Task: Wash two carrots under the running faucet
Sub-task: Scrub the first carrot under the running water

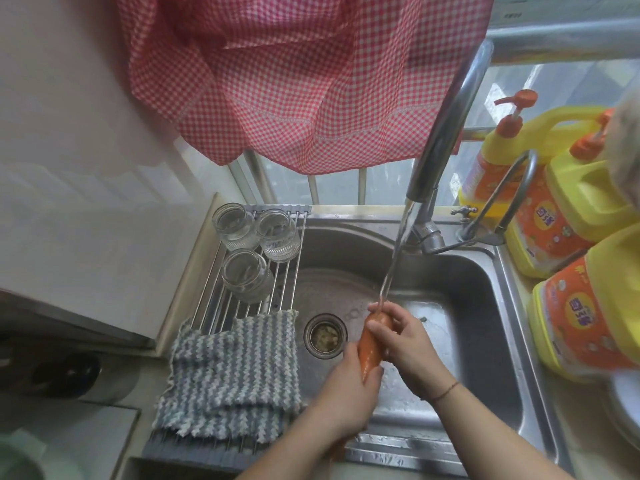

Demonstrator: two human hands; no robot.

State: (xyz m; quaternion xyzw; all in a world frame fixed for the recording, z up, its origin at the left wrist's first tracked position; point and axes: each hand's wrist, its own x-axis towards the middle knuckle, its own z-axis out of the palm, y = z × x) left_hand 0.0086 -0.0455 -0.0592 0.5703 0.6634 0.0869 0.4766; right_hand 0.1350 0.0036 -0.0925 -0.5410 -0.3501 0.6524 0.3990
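An orange carrot (369, 351) is held upright over the steel sink (478, 282), its top end in the water stream (393, 265) that falls from the faucet spout (440, 140). My right hand (407, 344) wraps the carrot's upper part from the right. My left hand (346, 396) grips its lower part. An orange tip (337, 452) pokes out below my left hand; I cannot tell whether it belongs to the same carrot or to a second one.
A drain strainer (325, 336) sits left of the carrot. A roll-up rack (287, 285) over the sink's left side carries three glass jars (247, 275) and a striped cloth (232, 372). Yellow detergent bottles (585, 306) crowd the right counter. A red checked curtain (294, 74) hangs above.
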